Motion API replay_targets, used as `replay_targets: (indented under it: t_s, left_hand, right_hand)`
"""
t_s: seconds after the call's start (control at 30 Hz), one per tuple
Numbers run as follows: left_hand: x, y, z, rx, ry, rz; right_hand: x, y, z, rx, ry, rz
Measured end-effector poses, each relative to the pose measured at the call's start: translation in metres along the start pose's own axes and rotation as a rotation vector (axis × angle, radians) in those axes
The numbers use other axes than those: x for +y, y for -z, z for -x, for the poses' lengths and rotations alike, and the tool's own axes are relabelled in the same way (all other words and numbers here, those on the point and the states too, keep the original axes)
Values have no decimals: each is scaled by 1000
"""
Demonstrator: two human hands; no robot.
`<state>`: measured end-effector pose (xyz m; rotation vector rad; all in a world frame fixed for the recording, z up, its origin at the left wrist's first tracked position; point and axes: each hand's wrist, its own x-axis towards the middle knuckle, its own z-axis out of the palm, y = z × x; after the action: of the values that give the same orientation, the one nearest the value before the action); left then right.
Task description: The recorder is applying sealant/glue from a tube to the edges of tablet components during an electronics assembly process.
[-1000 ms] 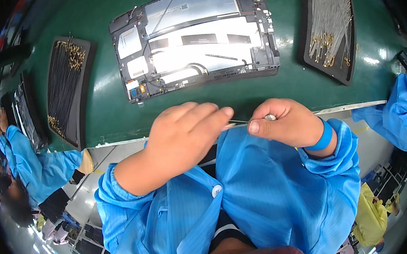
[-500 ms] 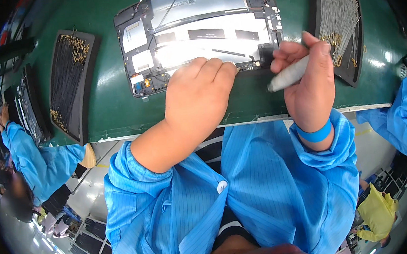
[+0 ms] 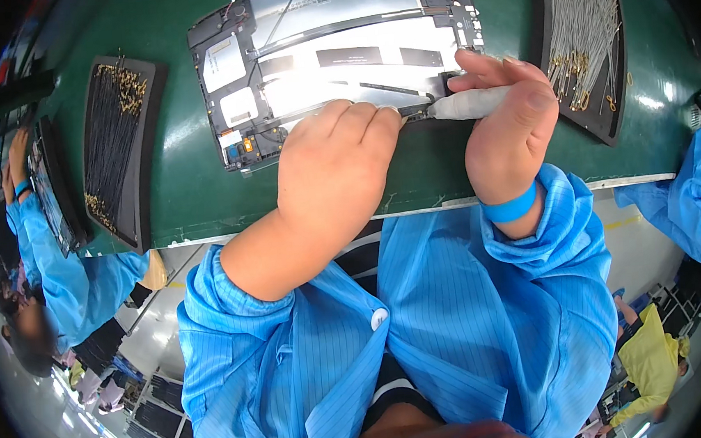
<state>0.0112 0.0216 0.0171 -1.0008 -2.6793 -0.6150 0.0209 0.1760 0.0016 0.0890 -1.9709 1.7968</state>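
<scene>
An opened tablet-like device (image 3: 377, 32), with silvery panels and dark circuit parts along its edges, lies on the green table. My left hand (image 3: 333, 158) is closed at its near edge, knuckles up. A thin pointed tip shows by the fingertips, but what they pinch is hidden. Between the thumb and fingers of my right hand (image 3: 512, 132) is a white-wrapped stick-like tool (image 3: 467, 105). Its narrow end meets the device's near edge, just right of my left fingertips.
On the left, a black tray (image 3: 148, 111) holds black cables (image 3: 114, 143) with gold ends. A second black tray (image 3: 602, 121) at right holds grey cables (image 3: 581, 15). The table's front edge (image 3: 440, 204) runs before me. Co-workers' blue sleeves (image 3: 678, 201) show at both sides.
My right hand has moved left and turned, bringing the white-wrapped tool's tip to the device's near edge. The device has shifted slightly left. My left hand has moved slightly left.
</scene>
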Motion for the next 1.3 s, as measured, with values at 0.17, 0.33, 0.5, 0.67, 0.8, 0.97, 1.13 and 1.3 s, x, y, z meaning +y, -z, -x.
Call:
replay_targets:
  t_s: [0.17,0.33,0.5,0.67,0.8,0.97,1.13,1.3]
  left_hand:
    - [-5,2,0,-23,0,22]
    - [4,11,-11,-125,39,-87]
    - [9,14,-12,-199,22,-128]
    - [13,20,-20,-227,-132,-121]
    - [-21,37,-28,-116,-204,-298]
    - [-77,57,14,139,383,-297]
    - [-71,49,36,-16,690,174]
    - [-78,35,44,96,609,157]
  right_hand:
    - [-1,-10,1,60,-2,-61]
    - [-16,-11,-14,-125,127,251]
    - [-20,-9,-21,-339,194,385]
    - [-26,2,-17,-176,-19,239]
    - [-32,26,-29,104,-390,21]
    - [-24,41,-26,40,-438,395]
    - [-24,35,-25,-179,-700,446]
    - [-28,41,-26,-262,-897,393]
